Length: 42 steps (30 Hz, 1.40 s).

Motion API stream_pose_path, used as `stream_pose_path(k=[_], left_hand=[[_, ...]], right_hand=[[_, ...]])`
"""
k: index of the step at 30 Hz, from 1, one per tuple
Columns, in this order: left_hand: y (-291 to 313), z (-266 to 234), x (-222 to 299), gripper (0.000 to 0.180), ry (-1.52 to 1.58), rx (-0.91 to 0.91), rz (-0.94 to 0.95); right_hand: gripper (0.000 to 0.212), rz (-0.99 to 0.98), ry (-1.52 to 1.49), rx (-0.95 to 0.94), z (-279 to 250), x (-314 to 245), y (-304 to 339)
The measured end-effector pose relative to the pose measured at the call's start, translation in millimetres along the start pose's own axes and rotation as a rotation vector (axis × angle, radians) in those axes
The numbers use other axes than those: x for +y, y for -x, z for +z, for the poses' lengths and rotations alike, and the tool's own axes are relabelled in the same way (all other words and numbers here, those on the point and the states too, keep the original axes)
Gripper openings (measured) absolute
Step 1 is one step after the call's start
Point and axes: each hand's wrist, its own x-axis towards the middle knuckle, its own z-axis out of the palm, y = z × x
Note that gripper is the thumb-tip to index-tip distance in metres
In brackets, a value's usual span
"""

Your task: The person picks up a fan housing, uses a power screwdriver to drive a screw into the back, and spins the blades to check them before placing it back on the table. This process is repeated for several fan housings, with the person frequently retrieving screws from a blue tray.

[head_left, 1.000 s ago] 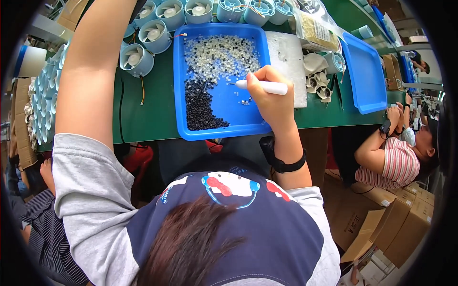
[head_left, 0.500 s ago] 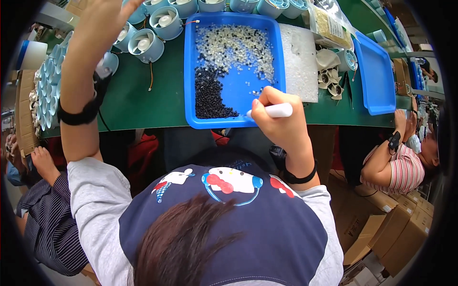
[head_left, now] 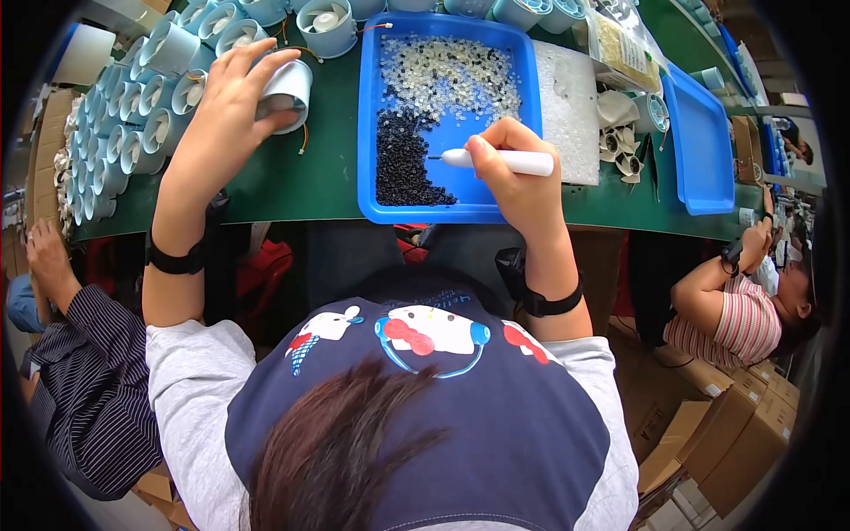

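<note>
My right hand (head_left: 518, 173), at centre frame, grips a white pen tool (head_left: 500, 161) with its tip over the blue tray (head_left: 372, 190), beside the black bits (head_left: 403, 164) below the pale ones (head_left: 452, 75). My left hand (head_left: 232, 93), upper left, closes around a pale blue cylinder (head_left: 288, 88) on the green table (head_left: 301, 177), near rows of like cylinders (head_left: 124, 133).

One head-worn fisheye view looks steeply down, close over the green table (head_left: 319, 173), edges bending.
</note>
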Motion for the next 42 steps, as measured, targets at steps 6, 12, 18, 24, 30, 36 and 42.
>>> stream_pose_path(k=[6, 12, 18, 24, 30, 36, 42], left_hand=[[14, -11, 15, 0.046, 0.080, -0.086, -0.152], [41, -32, 43, 0.054, 1.154, 0.195, -0.347], [76, 29, 88, 0.062, 2.034, -0.117, -0.430], [78, 53, 99, 0.055, 2.203, 0.033, -0.312], [66, 41, 84, 0.058, 2.440, -0.001, -0.069], [38, 31, 112, 0.048, 2.720, -0.161, 0.109], [23, 31, 137, 0.049, 3.030, -0.205, 0.145]], right_hand=[[0.014, -0.001, 0.024, -0.050, 4, -1, 0], [0.016, -0.034, 0.082, 0.006, 4, -3, 4], [0.016, -0.052, 0.194, -0.023, -12, -9, 14], [0.022, 0.199, -0.062, -0.058, -31, -6, 12], [0.028, 0.290, -0.871, -0.070, -40, -12, 11], [0.033, -0.111, -1.102, 0.140, -13, -72, 8], [0.039, -0.496, -1.152, -0.331, -24, -89, 1]])
